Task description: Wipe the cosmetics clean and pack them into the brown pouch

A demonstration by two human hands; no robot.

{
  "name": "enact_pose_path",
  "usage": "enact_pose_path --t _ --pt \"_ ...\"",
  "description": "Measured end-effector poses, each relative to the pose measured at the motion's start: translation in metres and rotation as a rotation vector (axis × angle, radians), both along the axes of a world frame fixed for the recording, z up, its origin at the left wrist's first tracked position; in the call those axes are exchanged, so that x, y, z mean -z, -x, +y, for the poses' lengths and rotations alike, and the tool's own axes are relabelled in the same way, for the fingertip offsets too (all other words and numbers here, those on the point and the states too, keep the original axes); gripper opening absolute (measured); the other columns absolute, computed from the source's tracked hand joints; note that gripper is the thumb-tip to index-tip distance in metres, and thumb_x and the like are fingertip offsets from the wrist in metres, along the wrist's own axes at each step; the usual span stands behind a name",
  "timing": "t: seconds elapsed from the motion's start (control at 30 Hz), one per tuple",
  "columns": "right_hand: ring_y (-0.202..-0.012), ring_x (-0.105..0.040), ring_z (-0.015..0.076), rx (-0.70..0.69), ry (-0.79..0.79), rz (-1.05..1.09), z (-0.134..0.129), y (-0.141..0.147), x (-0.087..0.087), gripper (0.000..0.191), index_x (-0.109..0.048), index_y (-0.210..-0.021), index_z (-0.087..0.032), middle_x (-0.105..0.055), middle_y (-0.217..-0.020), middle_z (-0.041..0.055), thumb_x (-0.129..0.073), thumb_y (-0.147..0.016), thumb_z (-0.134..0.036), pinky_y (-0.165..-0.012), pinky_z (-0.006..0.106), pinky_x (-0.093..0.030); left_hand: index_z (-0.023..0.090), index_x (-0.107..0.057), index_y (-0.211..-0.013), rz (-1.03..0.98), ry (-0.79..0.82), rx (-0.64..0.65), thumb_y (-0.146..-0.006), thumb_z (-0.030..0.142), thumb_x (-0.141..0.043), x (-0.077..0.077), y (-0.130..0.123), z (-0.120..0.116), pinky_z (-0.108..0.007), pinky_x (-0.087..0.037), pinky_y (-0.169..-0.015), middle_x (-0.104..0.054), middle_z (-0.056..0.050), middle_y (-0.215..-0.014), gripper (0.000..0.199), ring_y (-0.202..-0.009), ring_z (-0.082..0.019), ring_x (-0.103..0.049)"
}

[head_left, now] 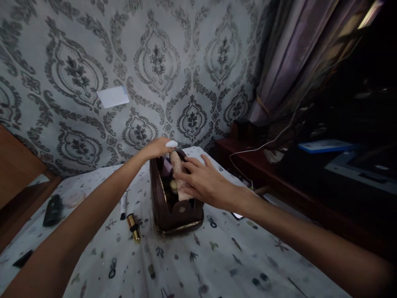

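A dark brown zip-top cosmetic bag (178, 217) stands unzipped on the bed, with several items inside. My left hand (158, 147) is at its far left rim, its fingers partly hidden behind the edge. A small white oval (171, 144) shows at the thumb; I cannot tell whether it is a nail or an object. My right hand (203, 180) reaches over the right side with fingers spread, touching a pale beige patterned tube-like item (176, 162) that lies lengthwise in the bag. Beside it are a lilac item (167, 167) and a small round yellowish one (173, 186).
On the printed sheet (186, 273) left of the bag lie a gold-and-black tube (133, 227), a white brush-like stick (123, 205), a dark green container (52, 210) and a pale round case (73, 198). A phone (237, 215) is at the right. A white cable (273, 144) crosses the red-brown furniture.
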State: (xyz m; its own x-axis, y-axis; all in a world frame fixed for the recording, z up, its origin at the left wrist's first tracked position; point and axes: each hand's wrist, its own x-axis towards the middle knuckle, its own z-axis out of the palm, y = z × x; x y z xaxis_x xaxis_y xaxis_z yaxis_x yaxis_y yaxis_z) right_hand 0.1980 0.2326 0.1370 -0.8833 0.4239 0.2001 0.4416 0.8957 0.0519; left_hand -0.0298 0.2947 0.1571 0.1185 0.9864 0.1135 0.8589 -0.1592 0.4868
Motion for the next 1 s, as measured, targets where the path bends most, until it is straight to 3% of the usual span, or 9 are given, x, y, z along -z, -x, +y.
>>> enact_pose_path --t 0.2,0.47,0.73,0.87,1.0 --pt "-0.124 -0.048 0.0372 0.074 -0.118 -0.095 -0.005 0.015 0.008 0.042 -0.067 -0.123 -0.023 -0.067 -0.113 0.0189 -0.045 -0.099 -0.049 -0.106 0.072 -0.021 0.018 -0.059 -0.061 0.078 -0.004 0.037 -0.069 0.027 -0.06 0.003 -0.01 -0.002 -0.023 -0.031 -0.054 -0.048 0.005 -0.053 0.012 -0.058 -0.013 -0.044" --pt "-0.111 -0.053 0.0331 0.166 -0.051 -0.056 -0.006 0.025 0.004 0.028 -0.071 -0.108 -0.023 -0.069 -0.096 0.0126 -0.05 -0.097 -0.038 -0.101 0.07 -0.024 0.019 -0.055 -0.055 0.082 -0.019 -0.075 -0.072 0.025 -0.063 0.005 -0.018 -0.004 -0.024 -0.028 -0.052 -0.039 0.006 -0.047 0.02 -0.053 -0.012 -0.039" --pt "-0.104 -0.051 0.0331 0.14 0.029 -0.01 0.005 0.024 0.009 0.027 -0.072 -0.101 -0.023 -0.063 -0.09 0.0126 -0.05 -0.095 -0.038 -0.096 0.067 -0.029 0.019 -0.05 -0.049 -0.009 0.023 -0.12 -0.07 0.021 -0.069 -0.002 -0.016 -0.009 -0.024 -0.024 -0.048 -0.038 0.007 -0.043 0.028 -0.049 -0.011 -0.036" --pt "-0.104 -0.051 0.0303 0.112 0.085 0.005 0.006 0.019 0.007 0.024 -0.07 -0.105 -0.025 -0.062 -0.092 0.0106 -0.05 -0.096 -0.034 -0.099 0.066 -0.027 0.019 -0.048 -0.051 -0.12 0.059 -0.149 -0.068 0.022 -0.074 0.001 -0.016 -0.008 -0.024 -0.026 -0.047 -0.04 0.007 -0.044 0.03 -0.049 -0.01 -0.036" --pt "-0.106 -0.054 0.0278 0.118 0.133 0.063 0.011 0.013 0.007 0.031 -0.059 -0.125 -0.022 -0.064 -0.098 0.0097 -0.047 -0.097 -0.025 -0.1 0.057 -0.031 0.019 -0.05 -0.058 -0.266 0.156 -0.22 -0.069 0.021 -0.075 0.004 -0.014 -0.005 -0.024 -0.032 -0.044 -0.042 0.007 -0.047 0.027 -0.045 -0.01 -0.04"
